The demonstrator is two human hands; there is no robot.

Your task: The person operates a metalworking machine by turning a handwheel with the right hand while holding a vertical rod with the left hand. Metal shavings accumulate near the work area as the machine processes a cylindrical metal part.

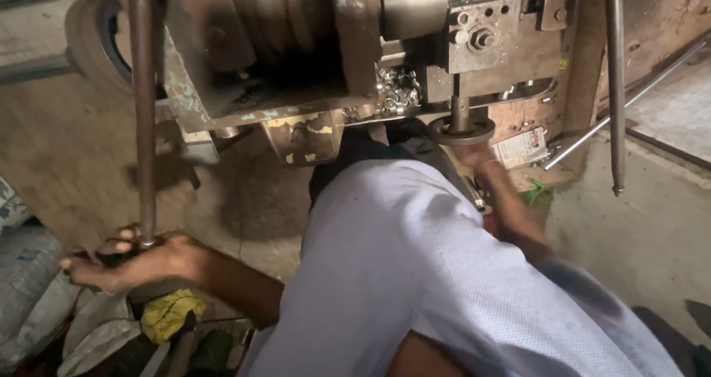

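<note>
While my left hand is wrapped around the lower end of a long dark lever rod, fingers closed over its knob, the rod runs straight up from my fist past the left side of the machine. My right hand is out in front, up under a round metal disc that sits on a short vertical spindle below the machine's head — it is blurred there, so I cannot tell whether it is gripping anything or just pressed against the underside.

I count two upright rods: the one I am holding and a second, thinner one hanging free at the far right, ending in a small knob. One more bar lies slanted along the floor edge near it. My knee, in pale blue cloth, fills the middle of the view between my two arms.

On the ledge of the machine sits one heap of small shiny metal rings — too many and too small to count. A single printed paper lies just right of the disc. Down by my left arm is one yellow rag, and grey sacks are bunched at the left edge. One tyre shows behind the machine at upper left.
</note>
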